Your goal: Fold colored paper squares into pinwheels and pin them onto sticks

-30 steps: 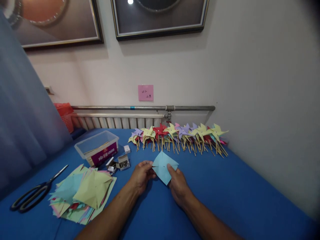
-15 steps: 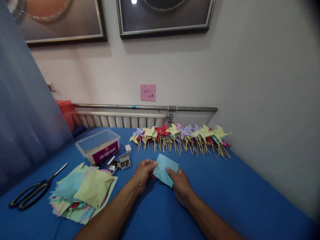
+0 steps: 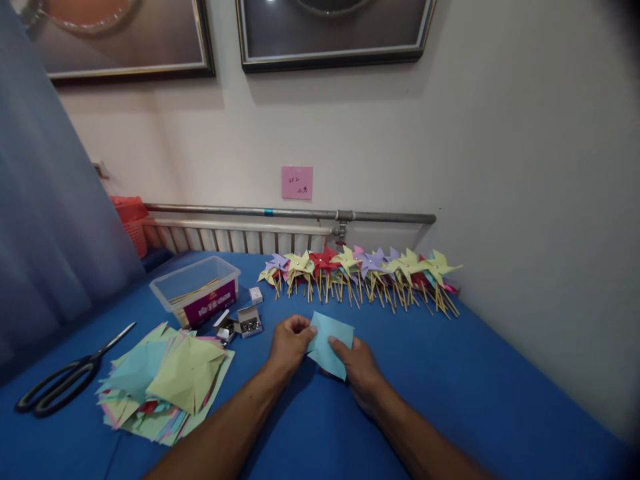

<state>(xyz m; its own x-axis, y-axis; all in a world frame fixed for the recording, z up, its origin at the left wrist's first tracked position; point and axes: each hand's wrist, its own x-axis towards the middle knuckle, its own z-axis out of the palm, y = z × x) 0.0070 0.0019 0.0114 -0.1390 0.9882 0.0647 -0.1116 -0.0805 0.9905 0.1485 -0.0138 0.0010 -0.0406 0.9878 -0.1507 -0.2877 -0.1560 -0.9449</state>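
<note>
A light blue paper square (image 3: 331,340) is held just above the blue table (image 3: 475,393) near its middle. My left hand (image 3: 287,347) pinches the paper's left corner between thumb and fingers. My right hand (image 3: 361,370) grips its lower right side, with the thumb lying on top. A row of finished paper pinwheels (image 3: 360,267) on wooden sticks lies behind the hands along the wall.
A pile of cut coloured paper squares (image 3: 167,380) lies at the left, with black scissors (image 3: 60,380) beyond it. A clear plastic tub (image 3: 196,288) and small open boxes of pins (image 3: 245,323) stand left of the hands. A radiator and pipe (image 3: 290,215) run along the wall.
The two hands have drawn closer together on the blue paper, and its left corner has been folded toward the middle. The view has shifted slightly.
</note>
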